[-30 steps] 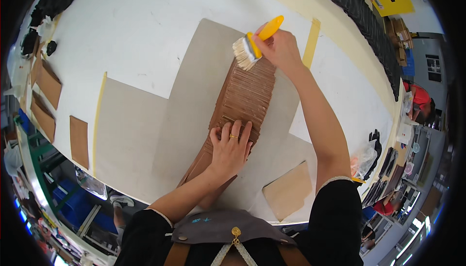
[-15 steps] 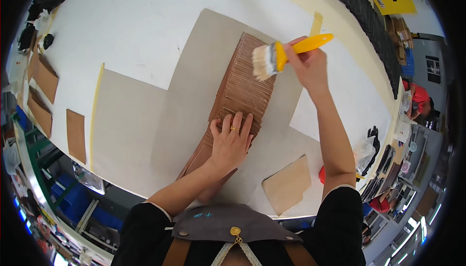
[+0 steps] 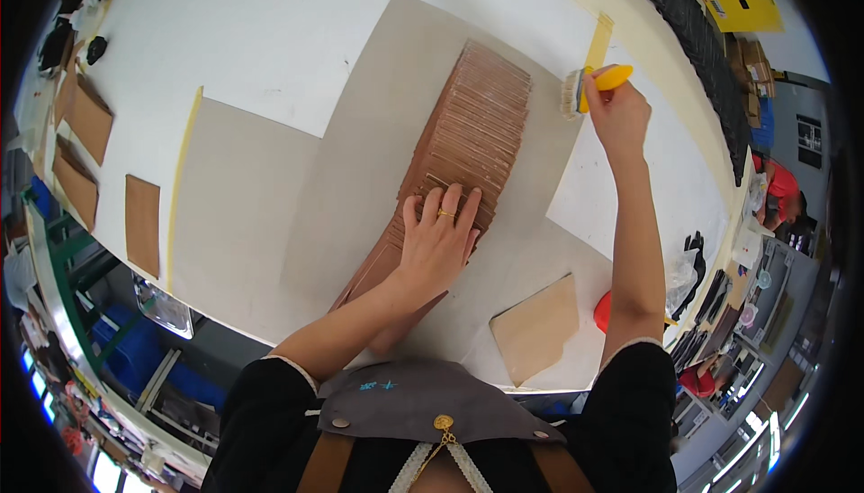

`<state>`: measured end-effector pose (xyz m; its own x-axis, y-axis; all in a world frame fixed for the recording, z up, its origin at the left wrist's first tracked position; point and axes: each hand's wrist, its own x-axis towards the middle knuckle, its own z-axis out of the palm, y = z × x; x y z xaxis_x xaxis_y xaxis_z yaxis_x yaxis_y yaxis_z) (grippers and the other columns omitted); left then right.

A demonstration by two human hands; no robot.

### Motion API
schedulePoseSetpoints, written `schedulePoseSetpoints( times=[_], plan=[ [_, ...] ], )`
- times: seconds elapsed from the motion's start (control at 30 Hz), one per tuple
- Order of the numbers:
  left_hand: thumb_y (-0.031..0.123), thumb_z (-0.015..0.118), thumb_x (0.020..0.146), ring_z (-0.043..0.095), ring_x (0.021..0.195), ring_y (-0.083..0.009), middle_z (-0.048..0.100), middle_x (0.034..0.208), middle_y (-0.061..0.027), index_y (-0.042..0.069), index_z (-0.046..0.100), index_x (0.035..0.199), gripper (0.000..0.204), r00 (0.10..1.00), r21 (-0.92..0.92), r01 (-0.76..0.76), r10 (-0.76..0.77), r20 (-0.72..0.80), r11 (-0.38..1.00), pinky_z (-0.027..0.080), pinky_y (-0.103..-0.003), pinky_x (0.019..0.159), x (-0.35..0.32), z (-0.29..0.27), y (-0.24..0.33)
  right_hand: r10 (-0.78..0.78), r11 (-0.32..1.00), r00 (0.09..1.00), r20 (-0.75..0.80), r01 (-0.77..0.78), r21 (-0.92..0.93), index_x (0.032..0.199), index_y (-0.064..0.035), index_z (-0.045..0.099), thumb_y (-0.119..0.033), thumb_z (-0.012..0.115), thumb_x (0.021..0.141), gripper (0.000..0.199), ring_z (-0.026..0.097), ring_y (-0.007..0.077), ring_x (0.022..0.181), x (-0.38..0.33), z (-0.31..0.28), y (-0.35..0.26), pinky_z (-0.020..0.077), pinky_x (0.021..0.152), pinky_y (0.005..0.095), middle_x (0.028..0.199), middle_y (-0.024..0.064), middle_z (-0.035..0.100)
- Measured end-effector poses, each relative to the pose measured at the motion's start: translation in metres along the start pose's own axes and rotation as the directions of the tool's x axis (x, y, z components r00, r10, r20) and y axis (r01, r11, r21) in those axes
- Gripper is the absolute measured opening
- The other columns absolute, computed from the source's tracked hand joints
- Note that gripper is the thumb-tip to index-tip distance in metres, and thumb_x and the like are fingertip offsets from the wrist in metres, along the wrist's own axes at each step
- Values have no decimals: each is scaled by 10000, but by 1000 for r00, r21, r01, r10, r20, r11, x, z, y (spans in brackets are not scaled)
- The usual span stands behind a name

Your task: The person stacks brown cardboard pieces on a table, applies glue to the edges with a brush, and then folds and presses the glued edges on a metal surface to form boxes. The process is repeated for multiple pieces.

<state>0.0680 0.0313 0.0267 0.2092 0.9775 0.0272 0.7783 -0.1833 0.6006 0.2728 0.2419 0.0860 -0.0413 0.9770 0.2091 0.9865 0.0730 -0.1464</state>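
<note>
A fanned stack of thin brown strips (image 3: 481, 115) lies on a grey board (image 3: 360, 124) in the middle of the table. Their overlapped edges look whitish and wet toward the far end. My left hand (image 3: 439, 239) rests flat on the near part of the stack, fingers spread, with a ring on one finger. Out to the right of the strips, my right hand (image 3: 619, 119) grips a paintbrush (image 3: 615, 77) by its yellow handle. The pale bristles point left, apart from the stack.
A tan cut piece (image 3: 537, 331) lies near the front right edge, beside a red round container (image 3: 603, 311). Several brown pieces, one a rectangle (image 3: 142, 227), lie at the left. A black wrapped roll (image 3: 679, 38) runs along the far right edge. People in red work beyond the table.
My right hand has carried the paintbrush rightward, off the strips. The far strips now look more whitish. My left hand keeps its place on the stack, while the whole view has shifted slightly.
</note>
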Motion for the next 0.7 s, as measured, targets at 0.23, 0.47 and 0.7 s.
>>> schedulePoseSetpoints(
  times=[0.23, 0.47, 0.7],
  plan=[
    [198, 734, 865, 491, 1202, -339, 528, 1348, -119, 81, 593, 1368, 535, 999, -77, -16, 12, -42, 997, 389, -491, 994, -32, -19, 3, -551, 580, 745, 375, 19, 814, 959, -18, 681, -103, 711, 950, 91, 634, 70, 696, -52, 4, -65, 512, 624, 220, 784, 21, 684],
    [210, 716, 888, 478, 1208, -331, 513, 1355, -115, 90, 589, 1377, 519, 1000, 18, 18, -18, -12, 1000, 381, -498, 989, -39, -4, -2, -239, 815, 969, -62, 235, 530, 912, -70, 695, -279, 684, 964, 216, 631, 185, 529, -13, 24, -71, 499, 553, 327, 629, 44, 663],
    [204, 713, 886, 463, 1212, -343, 491, 1366, -122, 82, 565, 1406, 555, 1000, 6, 7, -7, 7, 1000, 367, -517, 996, -40, 0, -2, -306, 841, 926, 222, 154, 518, 892, -70, 702, -267, 704, 960, 208, 633, 181, 552, -44, -9, -73, 492, 556, 303, 640, 59, 659]
  ],
)
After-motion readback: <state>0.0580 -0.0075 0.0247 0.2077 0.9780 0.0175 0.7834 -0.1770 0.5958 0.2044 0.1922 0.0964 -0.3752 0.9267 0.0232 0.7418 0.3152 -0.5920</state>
